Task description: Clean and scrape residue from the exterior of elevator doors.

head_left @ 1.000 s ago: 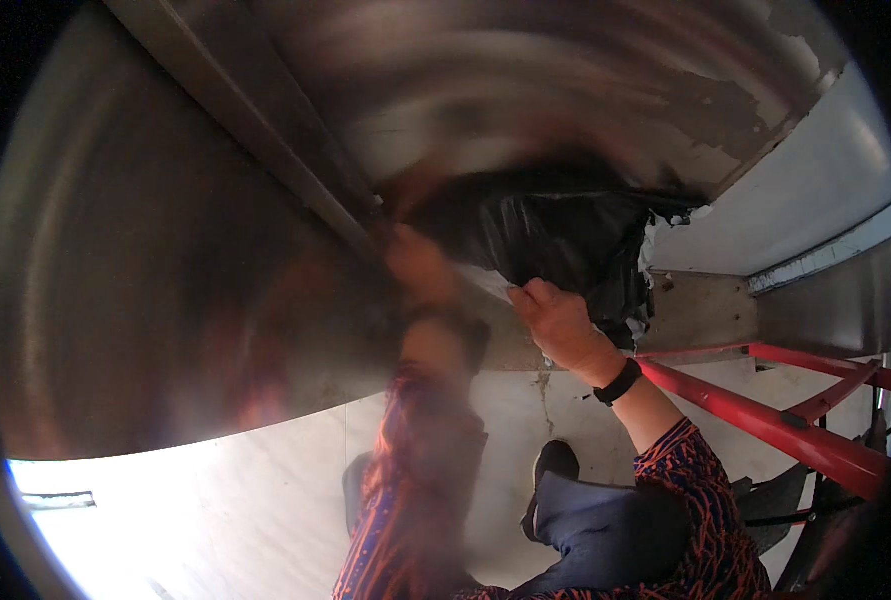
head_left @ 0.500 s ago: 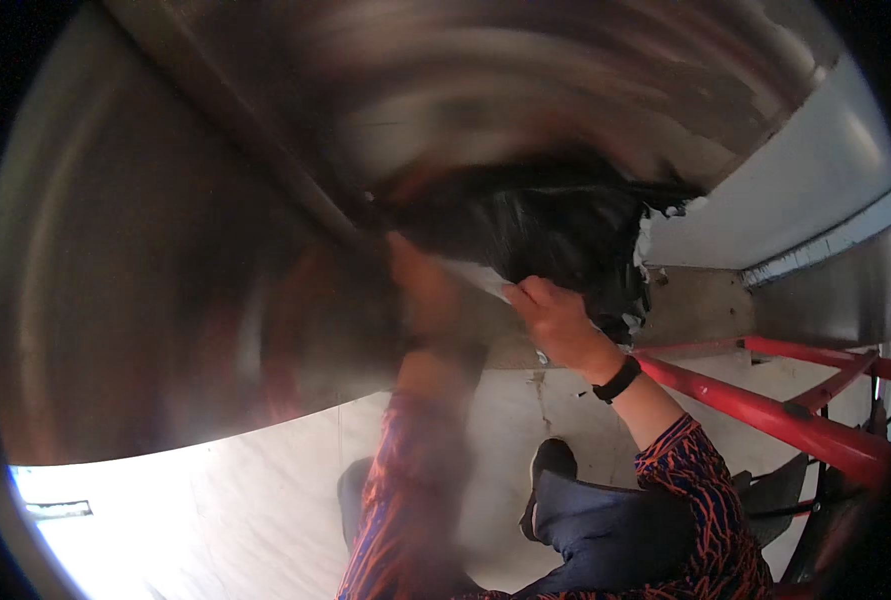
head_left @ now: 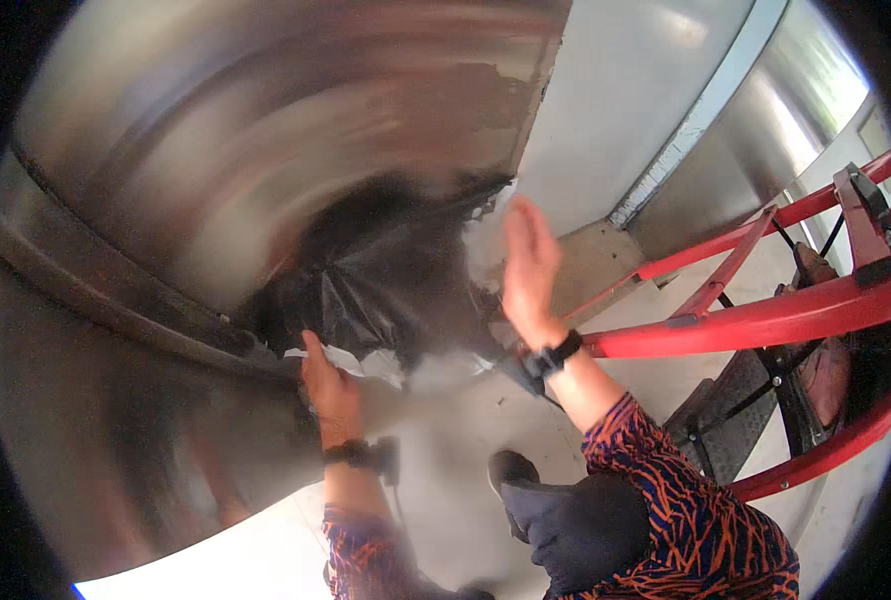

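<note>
A black plastic sheet (head_left: 405, 290), glossy and creased, lay toward ten o'clock from the centre of the view, against a brushed metal panel (head_left: 295, 110) that filled the area around eleven o'clock. The person's left hand (head_left: 333, 400) was at the sheet's seven o'clock edge, beside a strip of ragged white material (head_left: 380, 365) showing along the bottom; one digit pointed up toward twelve, but whether the fingers pinched that material could not be told. The right hand (head_left: 532, 265) was at the sheet's three o'clock side, its fingers open, straight and close together, pointing up toward twelve, near the sheet's torn white border; contact there was unclear. A black wristwatch (head_left: 555, 355) circled the right wrist, and a dark band (head_left: 360, 455) the left. A metal beam (head_left: 115, 290) ran in from nine o'clock, and a smooth white panel (head_left: 615, 110) stood between one and two. At three o'clock was a red tubular frame (head_left: 745, 325). Below, the pale floor (head_left: 445, 420) spread at six, with a dark shoe (head_left: 510, 468) at five.
</note>
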Tool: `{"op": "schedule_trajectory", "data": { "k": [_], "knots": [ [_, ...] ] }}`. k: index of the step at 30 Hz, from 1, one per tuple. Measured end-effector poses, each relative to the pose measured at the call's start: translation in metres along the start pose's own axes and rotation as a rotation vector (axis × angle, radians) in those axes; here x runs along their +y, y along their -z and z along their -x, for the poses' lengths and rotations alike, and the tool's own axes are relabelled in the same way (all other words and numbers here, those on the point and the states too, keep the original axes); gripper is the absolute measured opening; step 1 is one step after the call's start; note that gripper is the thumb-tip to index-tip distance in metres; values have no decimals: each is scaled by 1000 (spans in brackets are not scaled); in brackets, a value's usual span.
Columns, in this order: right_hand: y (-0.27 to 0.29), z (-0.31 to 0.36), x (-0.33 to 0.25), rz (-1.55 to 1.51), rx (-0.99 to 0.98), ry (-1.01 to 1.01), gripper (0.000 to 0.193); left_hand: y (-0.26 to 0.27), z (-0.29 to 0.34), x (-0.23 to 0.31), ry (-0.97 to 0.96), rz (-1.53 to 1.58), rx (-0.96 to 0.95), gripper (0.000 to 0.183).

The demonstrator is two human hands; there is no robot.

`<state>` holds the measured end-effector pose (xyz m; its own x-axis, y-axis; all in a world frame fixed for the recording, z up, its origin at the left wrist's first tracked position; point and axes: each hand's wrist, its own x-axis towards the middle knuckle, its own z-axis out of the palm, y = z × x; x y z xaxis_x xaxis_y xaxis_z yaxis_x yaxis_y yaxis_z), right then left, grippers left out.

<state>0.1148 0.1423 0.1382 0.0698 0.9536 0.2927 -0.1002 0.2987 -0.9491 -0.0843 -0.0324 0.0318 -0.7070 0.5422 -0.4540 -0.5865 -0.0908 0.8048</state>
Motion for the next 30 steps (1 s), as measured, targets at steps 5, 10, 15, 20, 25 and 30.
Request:
{"op": "schedule_trajectory", "data": {
  "k": [5,10,15,20,25,30],
  "knots": [
    [52,-51,138,44,-284,-149,25,-48,40,-6,55,483,-143,58],
    [35,-24,157,-191,-384,-261,37,-50,55,8,-58,395,-93,76],
    [46,-31,131,-189,-410,-275,40,-77,36,13,153,285,-102,35],
    [14,-12,29,-171,-543,-420,34,-29,-12,-5,-169,-259,-215,26],
    [29,-15,37,41,-535,-299,19,-71,6,6,122,323,-172,51],
    [8,-20,24,159,-548,-500,23,-48,-8,4,75,85,-114,35]
  ]
}}
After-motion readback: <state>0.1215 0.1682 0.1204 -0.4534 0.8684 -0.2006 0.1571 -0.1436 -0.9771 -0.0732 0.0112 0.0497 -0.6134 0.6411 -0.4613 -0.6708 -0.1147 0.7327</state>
